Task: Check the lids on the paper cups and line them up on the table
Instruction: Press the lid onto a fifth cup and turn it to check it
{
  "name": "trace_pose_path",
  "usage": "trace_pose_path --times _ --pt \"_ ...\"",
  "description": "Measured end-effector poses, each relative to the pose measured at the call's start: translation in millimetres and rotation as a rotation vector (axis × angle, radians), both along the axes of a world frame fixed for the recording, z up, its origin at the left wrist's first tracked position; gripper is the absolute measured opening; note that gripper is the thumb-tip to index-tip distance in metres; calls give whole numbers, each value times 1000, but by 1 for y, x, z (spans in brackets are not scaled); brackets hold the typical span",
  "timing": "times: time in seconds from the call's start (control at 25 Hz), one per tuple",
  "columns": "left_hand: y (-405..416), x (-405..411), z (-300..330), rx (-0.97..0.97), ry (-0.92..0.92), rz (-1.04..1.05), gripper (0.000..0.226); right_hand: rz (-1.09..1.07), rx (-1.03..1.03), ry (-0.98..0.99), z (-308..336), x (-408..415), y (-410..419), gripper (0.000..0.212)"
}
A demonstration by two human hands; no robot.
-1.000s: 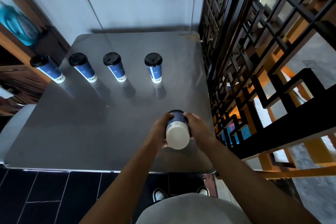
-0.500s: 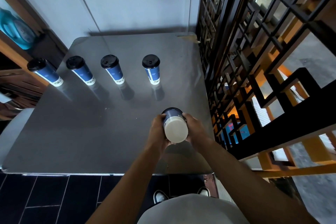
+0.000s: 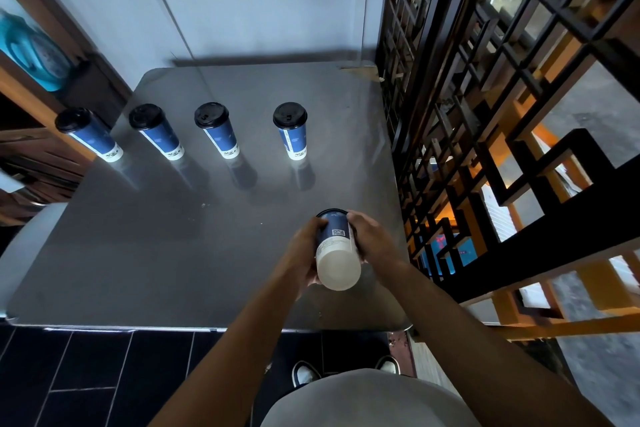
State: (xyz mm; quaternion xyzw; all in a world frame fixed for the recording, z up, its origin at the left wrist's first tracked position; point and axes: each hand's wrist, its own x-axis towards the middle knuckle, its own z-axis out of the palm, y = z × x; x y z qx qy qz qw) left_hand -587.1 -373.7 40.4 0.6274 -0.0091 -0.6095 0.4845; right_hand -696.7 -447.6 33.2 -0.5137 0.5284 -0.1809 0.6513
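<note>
Item: paper cup (image 3: pixel 337 250), tipped with white base toward the viewer (lid end hidden), gripped by left hand (image 3: pixel 306 250) and right hand (image 3: pixel 372 241) above the steel table (image 3: pixel 138 253); it has turned slightly since a second ago, so inspection continues. 4 lidded cups (image 3: pixel 290 130) stand in a row beyond.

Both hands gripping tilted cup (image 3: pixel 336 246), four lidded cups (image 3: pixel 290 130) in row

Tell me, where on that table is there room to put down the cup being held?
Bare steel lies right of the rightmost cup, between it and the black lattice screen. The wide stretch of table between the row and the near edge is bare too. The row's left end is crowded: the leftmost cup stands at the edge. Both hands, left hand and right hand, hold the held cup.
</note>
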Motion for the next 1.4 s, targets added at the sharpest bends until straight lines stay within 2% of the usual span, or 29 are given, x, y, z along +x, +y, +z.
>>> trace_pose_path --times 0.12,0.28,0.4,0.48,0.56,0.64,0.72,0.84,0.92,1.16,1.32,1.4 --pt "0 -1 1 -63 61 80 47 -33 73 -21 -3 1 2 33" --pt "1 -2 1 -82 83 113 41 -85 138 -46 -2 8 6 29" --pt "-1 -1 -3 -35 114 127 41 -73 136 -51 -3 8 3 35" --pt "0 3 -2 22 97 91 50 -80 131 -52 -4 9 0 36" --pt "3 6 -7 79 -13 -59 74 -93 117 -41 -2 8 -3 34" --pt "5 8 -13 77 -137 -160 86 -102 104 -18 1 8 -6 30" --pt "6 10 -4 27 -80 -129 79 -104 97 -12 1 8 -9 27" --pt "3 7 8 -34 -23 -32 46 -117 108 -37 0 10 -8 26" --pt "3 6 10 -61 -17 -21 36 -127 121 -41 1 11 -8 26" --pt "1 7 10 -106 30 22 37 -130 129 -52 1 12 -9 28" --pt "0 9 6 -70 54 42 41 -115 112 -50 -2 14 -10 31" --pt "2 11 -1 -35 -9 4 47 -47 112 -43 -10 9 -6 40"
